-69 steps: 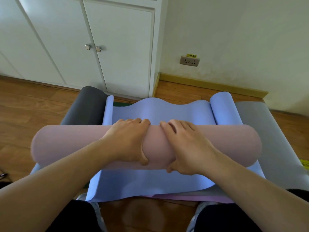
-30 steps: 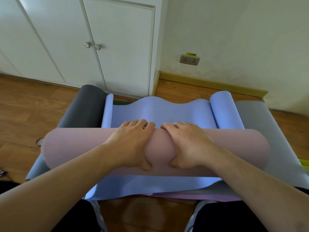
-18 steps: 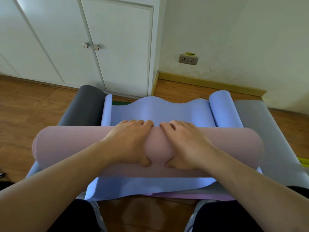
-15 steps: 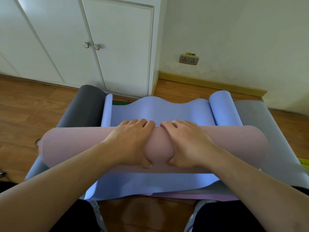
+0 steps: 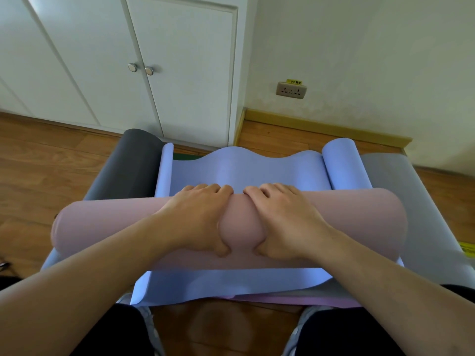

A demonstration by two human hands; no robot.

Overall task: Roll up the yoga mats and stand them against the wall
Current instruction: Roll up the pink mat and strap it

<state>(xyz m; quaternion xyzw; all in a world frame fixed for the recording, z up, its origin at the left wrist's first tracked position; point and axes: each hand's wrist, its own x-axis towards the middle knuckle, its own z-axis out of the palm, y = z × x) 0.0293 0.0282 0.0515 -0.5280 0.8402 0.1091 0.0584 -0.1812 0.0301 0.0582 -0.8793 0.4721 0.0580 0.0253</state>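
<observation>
On blue mat (image 5: 244, 170): pink roll (image 5: 347, 222) crosswise, left hand (image 5: 198, 219) and right hand (image 5: 285, 219) side by side, gripping its middle.

head cam | looks forward-down, close over hands (image 5: 241, 222) | edges probably warped
</observation>
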